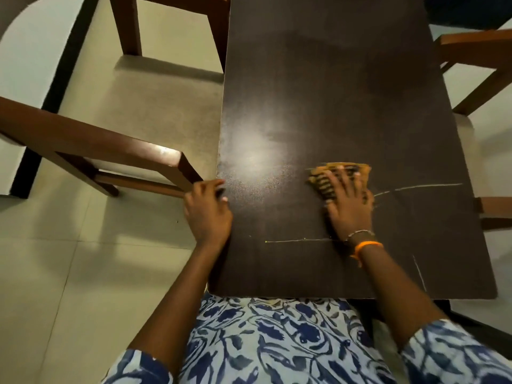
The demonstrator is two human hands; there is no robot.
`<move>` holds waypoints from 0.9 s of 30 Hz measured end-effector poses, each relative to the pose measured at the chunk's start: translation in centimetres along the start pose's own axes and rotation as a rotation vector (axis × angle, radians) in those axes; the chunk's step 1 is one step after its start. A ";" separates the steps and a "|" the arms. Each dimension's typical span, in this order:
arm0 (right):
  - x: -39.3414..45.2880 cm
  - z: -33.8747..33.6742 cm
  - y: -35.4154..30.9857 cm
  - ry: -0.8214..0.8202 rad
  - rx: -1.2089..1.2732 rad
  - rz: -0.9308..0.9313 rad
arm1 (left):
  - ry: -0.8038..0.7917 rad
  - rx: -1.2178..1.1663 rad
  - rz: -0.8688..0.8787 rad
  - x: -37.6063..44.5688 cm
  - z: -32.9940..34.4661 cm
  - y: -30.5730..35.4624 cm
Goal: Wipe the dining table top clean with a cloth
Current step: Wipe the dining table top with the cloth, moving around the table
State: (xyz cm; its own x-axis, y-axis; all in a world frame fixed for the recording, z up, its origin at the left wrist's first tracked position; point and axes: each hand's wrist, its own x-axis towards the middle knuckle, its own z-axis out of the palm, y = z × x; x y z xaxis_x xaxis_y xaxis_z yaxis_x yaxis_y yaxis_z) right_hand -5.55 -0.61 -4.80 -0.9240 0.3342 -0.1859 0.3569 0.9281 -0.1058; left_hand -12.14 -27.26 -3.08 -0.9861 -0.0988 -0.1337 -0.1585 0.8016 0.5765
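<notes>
A dark brown dining table top (332,92) fills the middle of the head view. On it lies an orange cloth with dark stripes (321,180), folded flat. My right hand (347,200) presses down on the cloth with its fingers spread straight. My left hand (207,209) grips the table's left edge, with its fingers curled over onto the top. Thin pale streaks (421,187) run across the surface to the right of the cloth and below it.
A wooden chair (105,145) with a beige seat stands at the table's left side. Another chair (476,48) stands at the right, and a third chair's edge (496,213) pokes in near the right corner. Pale floor tiles (69,273) lie around.
</notes>
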 end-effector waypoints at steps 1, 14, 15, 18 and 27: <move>0.3 -0.6 2.3 0.006 0.012 0.075 | -0.023 0.049 0.118 -0.1 0.1 0.9; -0.4 0.9 -6.0 0.011 0.116 0.180 | -0.262 0.164 0.410 -2.7 4.0 8.2; -0.9 1.2 -6.7 -0.012 0.101 0.064 | -0.272 0.154 0.400 -2.9 4.1 8.6; -1.4 1.2 -5.0 -0.063 0.059 -0.155 | -0.289 0.183 0.379 -3.8 4.7 9.8; -0.9 -2.9 17.4 -0.008 0.026 0.300 | -0.378 0.264 0.448 -7.1 8.7 13.4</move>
State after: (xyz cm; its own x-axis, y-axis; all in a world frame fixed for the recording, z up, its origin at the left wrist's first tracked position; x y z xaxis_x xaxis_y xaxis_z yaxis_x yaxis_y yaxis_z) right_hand 1.06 15.68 -3.61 -0.7759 0.5914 -0.2198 0.6171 0.7838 -0.0698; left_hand -6.79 -10.66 -1.40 -0.8605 0.4555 -0.2284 0.3301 0.8398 0.4309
